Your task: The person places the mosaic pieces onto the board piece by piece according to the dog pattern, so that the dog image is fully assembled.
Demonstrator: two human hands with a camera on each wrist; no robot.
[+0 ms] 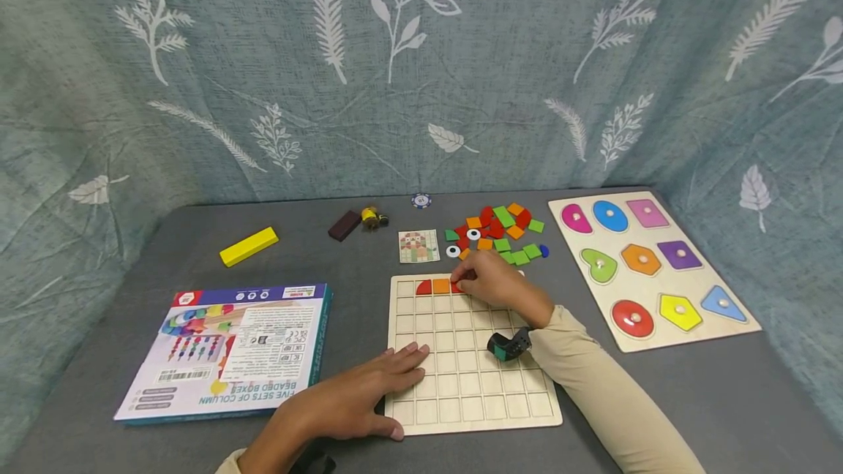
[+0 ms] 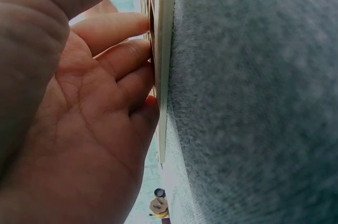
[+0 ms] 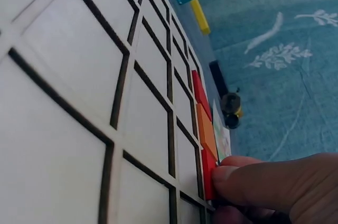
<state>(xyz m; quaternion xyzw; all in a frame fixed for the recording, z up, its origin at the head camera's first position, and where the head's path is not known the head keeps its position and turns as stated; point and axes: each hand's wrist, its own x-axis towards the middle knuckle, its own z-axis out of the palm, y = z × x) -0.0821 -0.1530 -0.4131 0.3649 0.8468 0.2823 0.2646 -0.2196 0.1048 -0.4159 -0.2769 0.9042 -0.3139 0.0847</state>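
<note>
Pale wooden grid board, head view: the right hand pinches a red piece at the far row, just beside an orange square – a curved red tile sits on that square's other side. The left hand rests, fingers extended, on the board's left edge.

Left wrist: relaxed fingers touch the board.

Right wrist: thumb and fingertip grip the red piece.

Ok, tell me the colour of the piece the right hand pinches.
The piece is red, clearest in the right wrist view.
</note>
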